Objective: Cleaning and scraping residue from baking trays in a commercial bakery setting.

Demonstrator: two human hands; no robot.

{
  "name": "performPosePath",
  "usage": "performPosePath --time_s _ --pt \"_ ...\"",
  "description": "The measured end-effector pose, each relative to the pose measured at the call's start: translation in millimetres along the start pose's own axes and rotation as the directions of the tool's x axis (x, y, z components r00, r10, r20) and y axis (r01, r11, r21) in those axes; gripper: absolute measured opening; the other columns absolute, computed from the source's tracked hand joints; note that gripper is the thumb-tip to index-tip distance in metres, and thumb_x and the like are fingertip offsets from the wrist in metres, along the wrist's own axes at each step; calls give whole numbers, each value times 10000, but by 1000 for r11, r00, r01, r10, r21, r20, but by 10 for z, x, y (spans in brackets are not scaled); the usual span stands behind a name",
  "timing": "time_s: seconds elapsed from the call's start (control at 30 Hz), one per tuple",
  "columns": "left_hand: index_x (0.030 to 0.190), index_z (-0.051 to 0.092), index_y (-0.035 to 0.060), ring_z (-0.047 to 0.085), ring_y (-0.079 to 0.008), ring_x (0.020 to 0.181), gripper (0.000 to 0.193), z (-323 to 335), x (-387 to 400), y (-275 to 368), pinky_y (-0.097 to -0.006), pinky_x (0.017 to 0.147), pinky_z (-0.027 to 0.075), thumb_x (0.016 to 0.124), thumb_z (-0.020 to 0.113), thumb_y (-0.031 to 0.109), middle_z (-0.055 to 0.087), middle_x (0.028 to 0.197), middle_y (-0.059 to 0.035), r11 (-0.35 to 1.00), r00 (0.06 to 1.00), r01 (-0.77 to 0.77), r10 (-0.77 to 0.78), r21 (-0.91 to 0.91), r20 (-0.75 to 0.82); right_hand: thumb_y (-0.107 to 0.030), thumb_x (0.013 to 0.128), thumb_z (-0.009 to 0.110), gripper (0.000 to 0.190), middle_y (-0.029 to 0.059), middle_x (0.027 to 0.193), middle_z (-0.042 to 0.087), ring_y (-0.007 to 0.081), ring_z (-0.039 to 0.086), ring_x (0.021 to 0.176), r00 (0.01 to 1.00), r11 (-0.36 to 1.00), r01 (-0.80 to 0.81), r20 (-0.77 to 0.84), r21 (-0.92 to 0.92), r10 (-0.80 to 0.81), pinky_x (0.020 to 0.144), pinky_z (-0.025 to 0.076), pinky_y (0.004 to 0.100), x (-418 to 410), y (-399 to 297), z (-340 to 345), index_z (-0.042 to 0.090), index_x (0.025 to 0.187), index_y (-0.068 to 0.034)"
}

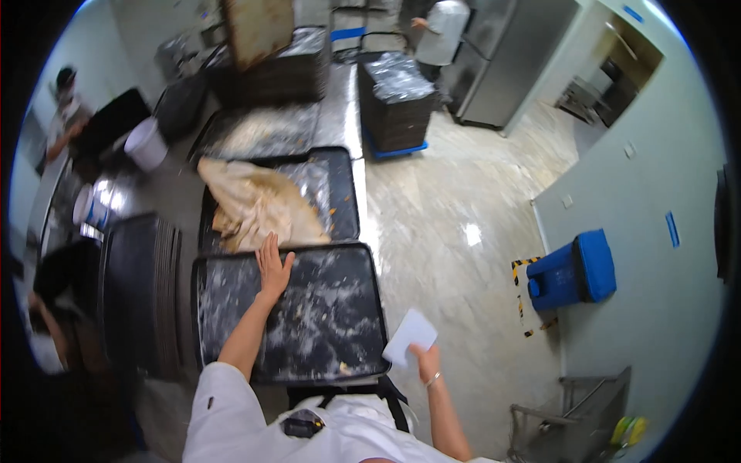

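Note:
A black baking tray [324,312] dusted with white flour-like residue and a few crumbs lies before me. My left hand [273,271] is over its far side, thumb apart, fingertips at the edge of a crumpled tan sheet [266,202]; whether they touch it I cannot tell. That sheet, browned in places, is heaped on a second black tray [341,191] that also bears crumbs and a piece of shiny film [310,179]. Off the near tray's right edge, my right hand [427,362] grips a flat white scraper [410,338] by one corner.
Stacked dark trays [139,289] stand at left, with a white bucket [146,144] beyond. A film-topped tray stack [399,110] rests on a blue dolly [399,150]. Co-workers [72,116] are at left and by the steel refrigerator [492,58]. A blue bin [556,280] stands right.

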State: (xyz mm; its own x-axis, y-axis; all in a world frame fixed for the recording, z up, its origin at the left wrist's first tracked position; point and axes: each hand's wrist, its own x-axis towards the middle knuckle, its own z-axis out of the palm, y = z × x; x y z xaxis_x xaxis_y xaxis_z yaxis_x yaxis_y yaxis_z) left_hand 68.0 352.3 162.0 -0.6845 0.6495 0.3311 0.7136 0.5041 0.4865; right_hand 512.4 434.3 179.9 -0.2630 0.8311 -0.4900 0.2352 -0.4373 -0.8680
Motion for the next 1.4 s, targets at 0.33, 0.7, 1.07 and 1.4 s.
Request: performPosePath --time_s 0.33,0.7,1.07,1.4 --pt "1399 357 -6 257 -397 1373 606 -1761 -2669 -1858 -525 1106 244 866 604 147 290 1493 -195 811 843 531 -473 247 -258 -14 800 520 435 135 1106 665 350 643 965 596 217 797 793 -564 -126 851 521 407 -392 -604 1199 655 1176 -185" --pt "1308 501 43 591 -405 1039 445 -1861 -2605 -2052 -475 884 456 1009 363 343 618 1178 -210 646 649 761 -758 65 -70 -91 788 560 353 40 1058 691 258 685 869 726 -265 676 683 -688 80 724 548 388 -1084 297 1292 670 1098 -219" --pt "1276 541 46 612 -402 997 419 -1796 -2489 -1994 -471 844 475 1001 392 325 641 1127 -209 648 649 761 -760 30 -32 -99 768 587 135 113 804 693 317 686 757 660 -367 576 681 -730 -318 658 543 445 1195 -910 3416 674 846 -167" --pt "1277 543 37 602 -404 1019 428 -1841 -2515 -2037 -468 874 465 1000 384 321 635 1137 -213 635 636 771 -768 45 -69 -180 817 561 271 -3 1115 683 185 665 1006 -27 -372 913 936 166 351 840 543 337 136 -184 1007 698 1051 -187"
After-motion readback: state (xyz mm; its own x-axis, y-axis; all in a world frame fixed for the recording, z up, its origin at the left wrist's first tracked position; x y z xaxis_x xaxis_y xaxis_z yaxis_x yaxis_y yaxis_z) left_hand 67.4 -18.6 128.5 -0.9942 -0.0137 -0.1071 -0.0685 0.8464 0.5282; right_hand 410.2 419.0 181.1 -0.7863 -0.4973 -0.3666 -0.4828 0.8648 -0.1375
